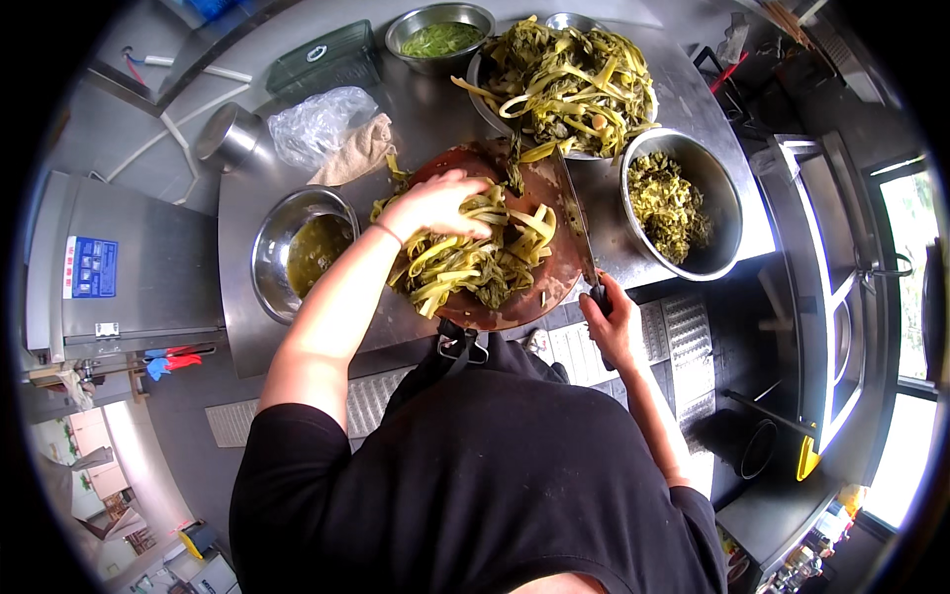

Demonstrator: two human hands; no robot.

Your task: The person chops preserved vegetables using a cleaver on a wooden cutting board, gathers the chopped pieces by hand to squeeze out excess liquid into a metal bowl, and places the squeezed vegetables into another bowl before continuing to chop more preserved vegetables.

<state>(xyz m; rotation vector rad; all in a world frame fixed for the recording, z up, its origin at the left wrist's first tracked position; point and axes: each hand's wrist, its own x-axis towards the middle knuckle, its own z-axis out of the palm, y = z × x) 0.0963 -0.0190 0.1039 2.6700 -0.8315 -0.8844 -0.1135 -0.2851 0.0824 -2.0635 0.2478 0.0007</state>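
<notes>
My left hand [438,204] rests with spread fingers on a pile of limp, yellow-green pickled leafy vegetables [475,260]. The pile lies on a round, reddish-brown chopping board [560,278]. In my right hand [617,323] is the dark handle of a large knife [575,200]; its blade points away from me along the board's right edge and has bits stuck to it. Behind the board, a wide metal bowl is heaped with whole pickled vegetables [571,82]. To the right, a steel bowl [724,200] holds chopped vegetables [664,208].
On the left of the steel table [249,327] stands a bowl [271,223] with yellowish liquid. Farther back are a brown cloth [360,152], a clear plastic bag [319,122], a metal container [230,137], a green lidded box [326,63] and a bowl of green pieces in liquid [441,37].
</notes>
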